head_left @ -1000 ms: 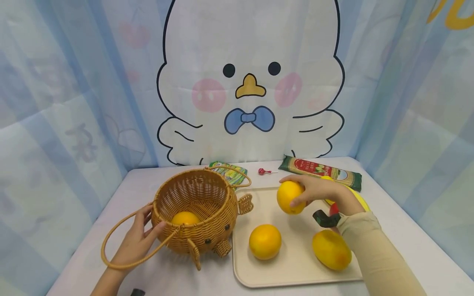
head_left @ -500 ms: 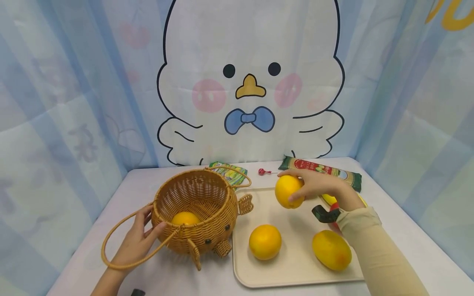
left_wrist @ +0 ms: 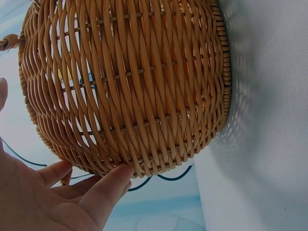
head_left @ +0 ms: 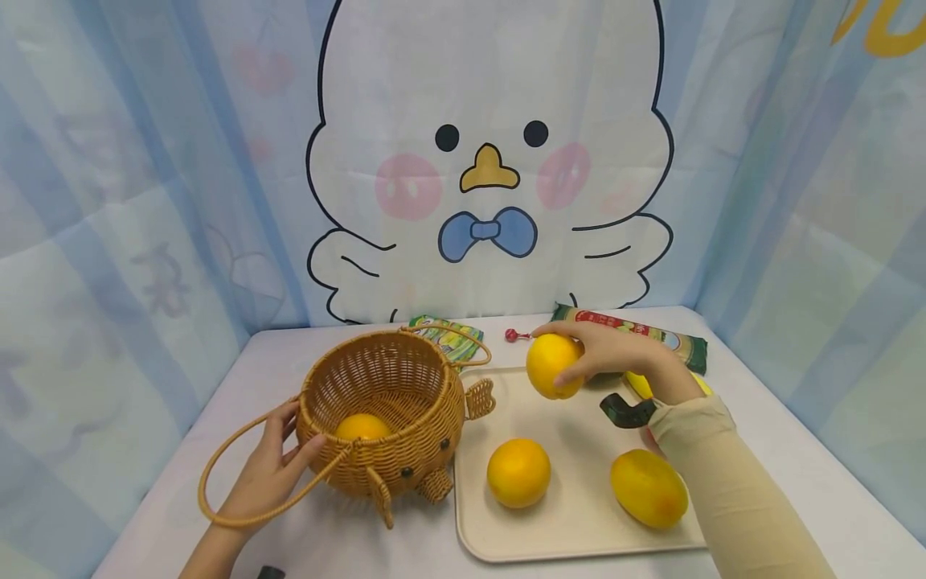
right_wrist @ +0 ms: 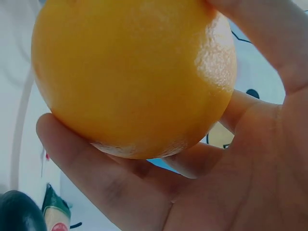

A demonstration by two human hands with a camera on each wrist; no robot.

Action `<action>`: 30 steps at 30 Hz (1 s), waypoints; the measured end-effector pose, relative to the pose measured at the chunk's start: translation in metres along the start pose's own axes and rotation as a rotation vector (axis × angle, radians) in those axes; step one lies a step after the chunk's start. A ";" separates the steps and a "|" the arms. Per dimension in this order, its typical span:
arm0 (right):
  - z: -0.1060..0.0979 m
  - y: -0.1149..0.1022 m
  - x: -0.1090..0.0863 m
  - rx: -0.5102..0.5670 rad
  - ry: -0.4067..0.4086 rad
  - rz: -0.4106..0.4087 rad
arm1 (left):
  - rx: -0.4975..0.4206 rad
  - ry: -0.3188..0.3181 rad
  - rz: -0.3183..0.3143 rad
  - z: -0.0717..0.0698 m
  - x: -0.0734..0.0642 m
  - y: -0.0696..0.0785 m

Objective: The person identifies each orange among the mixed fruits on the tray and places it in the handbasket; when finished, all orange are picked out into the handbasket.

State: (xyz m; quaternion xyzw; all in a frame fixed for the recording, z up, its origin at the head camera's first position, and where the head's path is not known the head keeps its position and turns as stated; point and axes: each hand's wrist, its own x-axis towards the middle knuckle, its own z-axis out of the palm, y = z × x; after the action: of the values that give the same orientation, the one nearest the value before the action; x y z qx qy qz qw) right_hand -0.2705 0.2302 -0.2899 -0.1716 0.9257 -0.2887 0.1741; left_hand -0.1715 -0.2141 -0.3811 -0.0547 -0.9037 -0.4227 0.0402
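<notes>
In the head view my right hand [head_left: 611, 355] grips an orange [head_left: 554, 367] above the far part of the beige tray [head_left: 579, 540]. Close up in the right wrist view, thumb and fingers curve round the same orange [right_wrist: 134, 77]. My left hand [head_left: 264, 470] reaches through one handle of a round wicker basket [head_left: 427, 426] with an animal face. Its fairly straight fingers touch the basket's woven outer wall [left_wrist: 144, 86], as the left wrist view shows. Inside the basket lies another orange [head_left: 362, 427]. A third orange [head_left: 518, 473] rests on the tray.
A mango [head_left: 649, 488] lies on the tray's right side. Yellow fruit [head_left: 640, 384] and a dark green rounded thing [right_wrist: 21, 211] are partly hidden by my right arm. Behind stand a green packet [head_left: 452, 342], a red lollipop [head_left: 512, 335] and a long printed package [head_left: 676, 344].
My right hand has moved left and slightly up with the orange. The left hand, the basket and the fruit on the tray have stayed where they were.
</notes>
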 end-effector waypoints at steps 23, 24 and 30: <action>-0.012 -0.024 0.010 -0.026 -0.004 -0.111 | 0.008 -0.001 0.002 0.000 0.000 -0.001; -0.012 -0.024 0.011 -0.022 -0.007 -0.118 | 0.005 -0.002 0.000 0.000 0.000 -0.002; -0.012 -0.032 0.014 -0.023 -0.011 -0.131 | -0.002 -0.004 -0.004 0.000 0.001 -0.002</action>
State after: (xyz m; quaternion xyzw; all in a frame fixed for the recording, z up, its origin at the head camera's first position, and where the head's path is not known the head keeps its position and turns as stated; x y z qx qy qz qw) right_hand -0.2808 0.2059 -0.2646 -0.2355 0.9147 -0.2881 0.1580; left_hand -0.1723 -0.2158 -0.3826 -0.0535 -0.9035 -0.4237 0.0374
